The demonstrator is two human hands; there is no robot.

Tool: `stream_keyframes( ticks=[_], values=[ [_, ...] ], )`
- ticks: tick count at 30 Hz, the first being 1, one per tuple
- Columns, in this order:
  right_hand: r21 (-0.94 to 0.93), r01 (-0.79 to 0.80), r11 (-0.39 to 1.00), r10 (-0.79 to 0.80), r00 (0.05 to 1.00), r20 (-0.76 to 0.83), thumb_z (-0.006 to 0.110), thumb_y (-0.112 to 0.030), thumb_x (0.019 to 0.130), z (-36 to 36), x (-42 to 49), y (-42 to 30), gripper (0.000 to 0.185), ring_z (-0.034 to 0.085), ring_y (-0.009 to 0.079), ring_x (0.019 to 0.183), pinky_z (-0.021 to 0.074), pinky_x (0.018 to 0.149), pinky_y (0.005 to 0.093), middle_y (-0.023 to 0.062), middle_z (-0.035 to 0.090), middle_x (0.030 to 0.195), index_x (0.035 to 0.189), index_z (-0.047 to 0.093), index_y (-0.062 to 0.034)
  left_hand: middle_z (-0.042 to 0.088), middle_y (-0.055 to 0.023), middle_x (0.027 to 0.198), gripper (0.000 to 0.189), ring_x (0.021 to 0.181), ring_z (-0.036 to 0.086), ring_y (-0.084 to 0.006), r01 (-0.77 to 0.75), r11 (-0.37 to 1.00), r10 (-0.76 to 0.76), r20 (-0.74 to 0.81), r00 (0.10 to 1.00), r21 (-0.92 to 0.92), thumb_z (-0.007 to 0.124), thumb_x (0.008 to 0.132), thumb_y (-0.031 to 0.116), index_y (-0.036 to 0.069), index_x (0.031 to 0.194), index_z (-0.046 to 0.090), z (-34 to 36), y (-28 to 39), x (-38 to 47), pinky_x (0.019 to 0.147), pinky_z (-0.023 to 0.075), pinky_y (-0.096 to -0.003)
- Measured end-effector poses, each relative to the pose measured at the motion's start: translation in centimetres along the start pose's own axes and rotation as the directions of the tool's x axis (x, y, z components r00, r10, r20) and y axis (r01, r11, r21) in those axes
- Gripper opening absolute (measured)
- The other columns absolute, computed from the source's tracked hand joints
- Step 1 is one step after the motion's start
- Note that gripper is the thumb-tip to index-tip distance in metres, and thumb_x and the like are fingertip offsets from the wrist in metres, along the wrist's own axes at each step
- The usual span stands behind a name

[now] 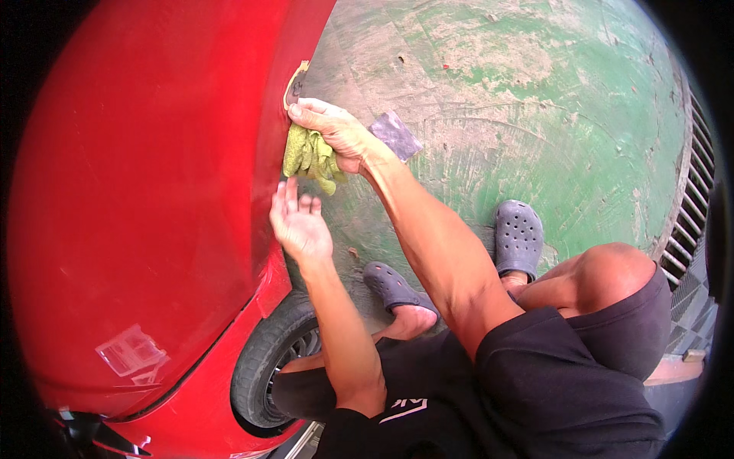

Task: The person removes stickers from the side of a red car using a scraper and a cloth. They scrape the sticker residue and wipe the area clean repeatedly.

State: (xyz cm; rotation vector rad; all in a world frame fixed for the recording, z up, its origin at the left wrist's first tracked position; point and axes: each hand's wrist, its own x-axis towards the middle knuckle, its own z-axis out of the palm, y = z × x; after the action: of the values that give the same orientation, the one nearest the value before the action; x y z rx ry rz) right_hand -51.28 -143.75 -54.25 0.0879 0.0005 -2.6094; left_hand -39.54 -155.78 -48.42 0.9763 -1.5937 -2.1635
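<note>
My right hand holds a crumpled yellow-green cloth at the lower edge of a red car body panel. Its thumb and fingertips are at the end of a bare, filler-edged patch on that edge; part of the fingers is hidden. Just below the cloth, my left hand is slightly blurred, palm showing and fingers apart, with nothing in it. Its fingertips are close to the cloth and the panel edge; whether they touch is unclear.
A worn grey-purple sheet lies on the green floor, right of my right wrist. The car's wheel is below my left hand. My feet wear grey clogs. A metal floor grate runs along the right.
</note>
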Motion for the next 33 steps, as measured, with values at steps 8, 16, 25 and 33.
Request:
stream_keyframes(
  ticks=[8, 16, 25, 33],
  values=[
    [-0.301, 0.067, 0.951, -0.124, 0.977, -0.174, 0.065, -0.011, 0.093, 0.5, -1.2, -3.3, 0.027, 0.068, 0.0171, 0.094, 0.0602, 0.081, 0.0366, 0.0078, 0.07, 0.11, 0.119, 0.068, -0.0015, 0.068, -0.0076, 0.117, 0.052, 0.105, 0.062, -0.0148, -0.304, 0.829, 0.282, 0.118, 0.952, 0.47, 0.065, 0.103, 0.041, -0.001, 0.133, 0.061, 9.1, -3.4, 0.1, 0.087, 0.0506, -0.0309],
    [-0.928, -0.373, 0.012, -0.084, 0.924, -0.373, 0.047, -0.048, 0.102, -1.8, -3.6, 2.3, 0.053, 0.07, 0.0386, 0.104, 0.0513, 0.099, 0.0462, 0.0225, 0.073, 0.108, 0.108, 0.072, -0.0012, 0.061, -0.0077, 0.127, 0.043, 0.114, 0.062, -0.0236, 0.212, 0.977, -0.213, 0.03, 0.977, 0.027, 0.061, 0.103, 0.032, 0.01, 0.139, 0.053, -0.9, -7.4, 1.8, 0.098, 0.0533, -0.0417],
    [-0.596, -0.426, -0.681, -0.522, 0.853, -0.013, 0.074, -0.034, 0.086, -11.2, -4.8, -1.0, 0.052, 0.055, 0.0371, 0.115, 0.0445, 0.097, 0.0503, 0.0191, 0.057, 0.126, 0.125, 0.058, -0.0046, 0.064, -0.0047, 0.094, 0.015, 0.091, 0.061, -0.0178, 0.082, 0.838, -0.211, 0.181, 0.961, 0.54, 0.059, 0.082, 0.011, 0.003, 0.091, 0.067, -10.7, -4.4, 0.6, 0.084, 0.0504, -0.0317],
    [-0.926, -0.377, -0.006, -0.536, 0.783, -0.316, 0.081, -0.026, 0.074, -9.4, -3.2, 1.3, 0.032, 0.07, 0.0261, 0.079, 0.0543, 0.073, 0.0383, 0.0133, 0.07, 0.081, 0.092, 0.065, -0.0054, 0.07, -0.0048, 0.101, 0.04, 0.093, 0.063, -0.0153, -0.025, 0.718, -0.162, 0.202, 0.966, 0.696, 0.069, 0.098, 0.034, 0.003, 0.123, 0.066, -5.9, -6.1, -1.2, 0.082, 0.0498, -0.031]
  ],
)
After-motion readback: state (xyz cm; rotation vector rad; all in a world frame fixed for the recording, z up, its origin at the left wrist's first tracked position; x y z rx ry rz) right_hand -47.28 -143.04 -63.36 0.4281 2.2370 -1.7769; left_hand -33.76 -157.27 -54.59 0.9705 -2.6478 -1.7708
